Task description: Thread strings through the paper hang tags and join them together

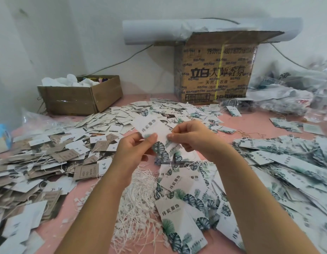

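Centrally, the left hand [133,149] and right hand [190,138] each pinch the raised leaf-printed hang tag [151,127]; any string between their fingers is too fine to make out. Loose strings [139,198] lie heaped at lower centre.

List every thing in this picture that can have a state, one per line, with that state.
left hand, grips the tag
right hand, pinches the tag's edge
tag, held above the table by both hands
strings, loose in a heap
leaf tags, heaped on the table
brown tags, heaped, some strung
big box, flaps open
small box, open, holds white paper
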A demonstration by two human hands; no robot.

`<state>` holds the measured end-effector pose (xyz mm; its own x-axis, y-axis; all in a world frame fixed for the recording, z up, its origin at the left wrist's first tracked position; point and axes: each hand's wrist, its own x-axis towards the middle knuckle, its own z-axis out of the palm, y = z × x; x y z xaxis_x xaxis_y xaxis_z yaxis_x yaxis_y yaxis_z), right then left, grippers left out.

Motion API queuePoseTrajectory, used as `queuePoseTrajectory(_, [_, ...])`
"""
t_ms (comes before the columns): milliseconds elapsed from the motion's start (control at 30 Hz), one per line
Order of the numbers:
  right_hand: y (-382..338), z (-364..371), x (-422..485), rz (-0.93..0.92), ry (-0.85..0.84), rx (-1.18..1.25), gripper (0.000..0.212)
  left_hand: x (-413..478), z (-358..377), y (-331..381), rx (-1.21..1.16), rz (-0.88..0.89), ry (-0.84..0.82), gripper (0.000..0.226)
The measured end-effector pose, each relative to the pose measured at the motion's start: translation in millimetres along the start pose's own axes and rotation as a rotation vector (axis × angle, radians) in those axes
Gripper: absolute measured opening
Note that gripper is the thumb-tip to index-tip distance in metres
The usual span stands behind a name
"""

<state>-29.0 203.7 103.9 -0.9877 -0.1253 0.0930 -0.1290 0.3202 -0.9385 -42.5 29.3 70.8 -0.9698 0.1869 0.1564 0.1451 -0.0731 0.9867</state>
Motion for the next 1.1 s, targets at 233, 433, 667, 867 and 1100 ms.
queuePoseTrajectory(233, [-7, 10, 3, 0.003, -0.032, 0.609, 0.023, 3, -2, 3, -0.280, -0.105, 0.063, 0.018])
queuePoseTrajectory(433, [-9, 17, 5, -0.024, -0.015, 0.842, 0.044, -3, 0, 4, -0.290, -0.200, -0.183, 0.020])
queuePoseTrajectory(667, [-9, 20, 5, -0.077, 0.059, 0.836, 0.031, -6, 7, 2, -0.278, -0.195, -0.323, 0.036])
queuePoseTrajectory(867, [-13, 21, 3, -0.058, 0.122, 0.796, 0.021, -11, 14, 1, -0.244, -0.174, -0.387, 0.014])
queuePoseTrajectory(1100, [-6, -9, 3, -0.063, 0.265, 0.716, 0.025, -8, 10, 1, -0.179, -0.179, -0.309, 0.034])
